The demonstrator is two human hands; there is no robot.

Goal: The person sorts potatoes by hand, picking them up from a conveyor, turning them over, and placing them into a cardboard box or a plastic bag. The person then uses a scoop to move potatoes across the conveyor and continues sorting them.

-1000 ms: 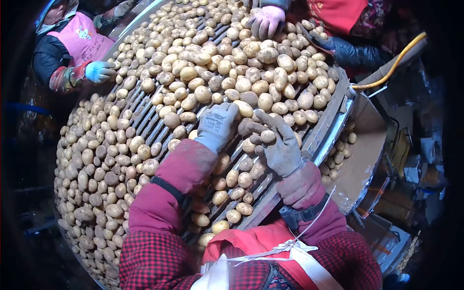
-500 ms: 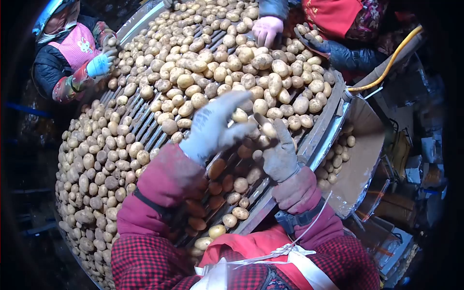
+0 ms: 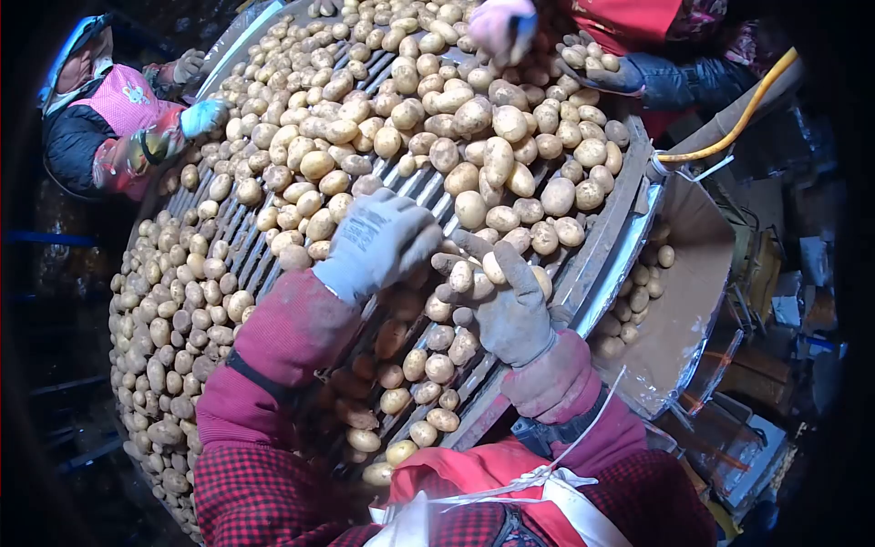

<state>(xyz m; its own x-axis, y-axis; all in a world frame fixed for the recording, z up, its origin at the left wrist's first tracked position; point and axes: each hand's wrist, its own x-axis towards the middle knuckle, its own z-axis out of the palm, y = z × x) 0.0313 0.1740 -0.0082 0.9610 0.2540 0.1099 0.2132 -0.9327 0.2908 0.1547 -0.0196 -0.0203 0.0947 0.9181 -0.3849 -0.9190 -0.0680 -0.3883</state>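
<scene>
My left hand [image 3: 378, 242], in a pale grey work glove, is closed with its fingers curled downward over the slatted table [image 3: 273, 214]. What lies under those fingers is hidden. Close by on its right, my right hand [image 3: 506, 305] wears a dirt-stained glove and is turned palm up. Its bent fingers hold several small potatoes [image 3: 493, 267], one showing between the fingers. Loose potatoes [image 3: 439, 368] rest on the slats below my hands, and a thick heap of potatoes [image 3: 499, 161] lies just beyond them.
A cardboard-lined bin [image 3: 679, 301] with potatoes stands at the right, past the table's raised edge [image 3: 597, 242]. A yellow hose [image 3: 734, 128] runs above it. One co-worker's blue glove [image 3: 204, 117] touches the pile at far left. Opposite, another person's pink glove [image 3: 503, 27] moves over the potatoes.
My left hand has moved left and down, its spread fingers now curled. My right hand has shifted slightly left, showing several potatoes. The co-worker's pink glove opposite has lifted.
</scene>
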